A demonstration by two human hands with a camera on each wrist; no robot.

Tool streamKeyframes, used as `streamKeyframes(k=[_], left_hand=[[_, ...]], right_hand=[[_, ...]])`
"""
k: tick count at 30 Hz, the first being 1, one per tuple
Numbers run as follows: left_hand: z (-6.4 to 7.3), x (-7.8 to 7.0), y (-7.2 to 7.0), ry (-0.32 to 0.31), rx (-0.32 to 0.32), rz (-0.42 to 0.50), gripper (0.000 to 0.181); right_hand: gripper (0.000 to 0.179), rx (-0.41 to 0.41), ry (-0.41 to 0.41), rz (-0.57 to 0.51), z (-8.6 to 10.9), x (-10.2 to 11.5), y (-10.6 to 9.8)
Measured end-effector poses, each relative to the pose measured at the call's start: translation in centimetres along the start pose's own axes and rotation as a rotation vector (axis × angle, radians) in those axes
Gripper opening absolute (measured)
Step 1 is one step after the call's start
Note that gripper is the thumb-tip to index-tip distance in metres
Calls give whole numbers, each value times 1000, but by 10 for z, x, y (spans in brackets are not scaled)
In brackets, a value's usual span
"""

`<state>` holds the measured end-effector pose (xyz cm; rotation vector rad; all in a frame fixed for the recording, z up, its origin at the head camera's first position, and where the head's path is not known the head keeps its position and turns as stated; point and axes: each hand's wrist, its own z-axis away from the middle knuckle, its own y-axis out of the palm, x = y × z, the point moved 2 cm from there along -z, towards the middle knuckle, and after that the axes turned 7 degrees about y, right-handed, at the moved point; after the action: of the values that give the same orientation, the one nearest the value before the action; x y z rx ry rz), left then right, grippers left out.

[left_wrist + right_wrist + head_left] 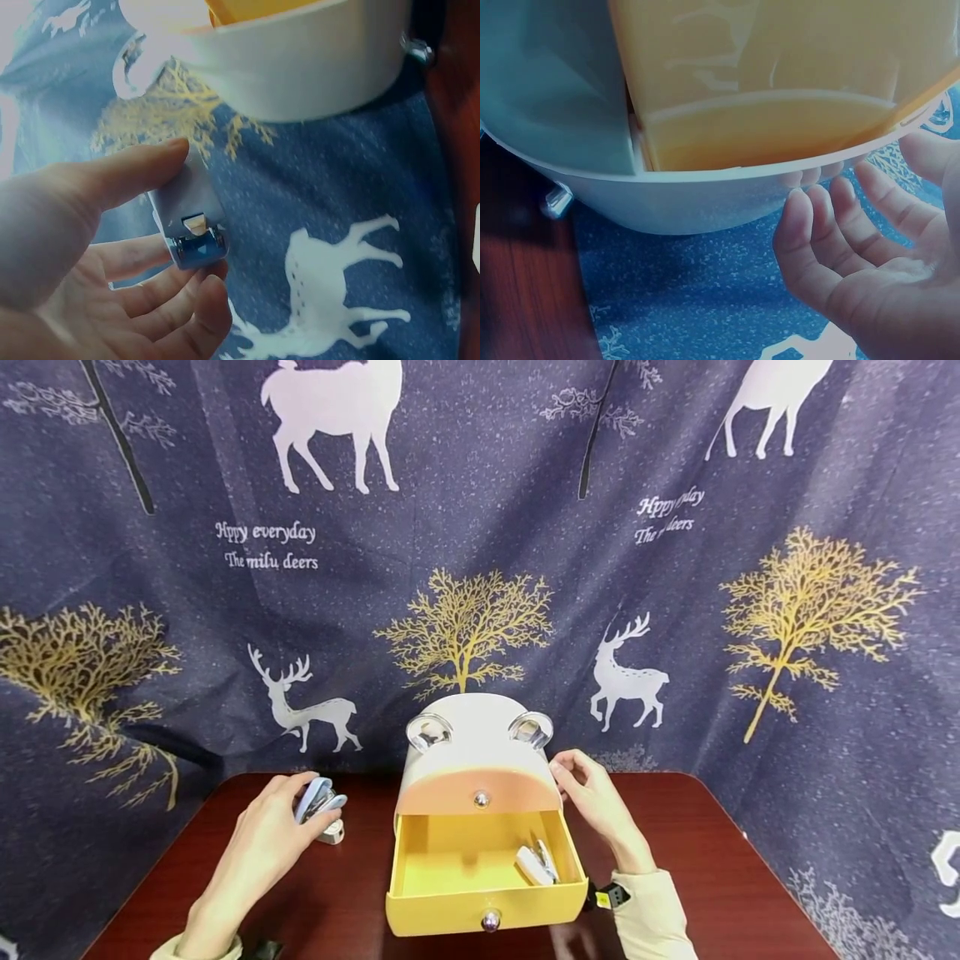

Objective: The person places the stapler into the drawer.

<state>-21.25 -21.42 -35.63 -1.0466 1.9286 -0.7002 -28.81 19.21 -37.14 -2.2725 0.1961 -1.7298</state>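
Observation:
My left hand is above the left side of the table, pinching a small light blue stapler between thumb and fingers. In the left wrist view the stapler shows its end, the thumb on one face and fingers behind. My right hand is at the right side of a white box with two drawers, fingertips right at its wall and fingers loosely bent. The yellow lower drawer is pulled out, with a small white stapler-like item lying at its right. The orange upper drawer is closed.
On the dark red table, a small white object lies just below the blue stapler. Two round silvery pieces stick up from the box like eyes. A dark blue cloth with deer and trees hangs behind the table.

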Motion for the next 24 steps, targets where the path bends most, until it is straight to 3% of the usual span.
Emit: streamKeyframes(k=[13, 24], left_hand=[[-3, -37, 15, 136, 20, 52, 52], [-3, -62, 17, 259, 79, 19, 47]], right_hand=[[21, -4, 9, 4, 1, 0, 0], [19, -12, 20, -5, 1, 2, 1]])
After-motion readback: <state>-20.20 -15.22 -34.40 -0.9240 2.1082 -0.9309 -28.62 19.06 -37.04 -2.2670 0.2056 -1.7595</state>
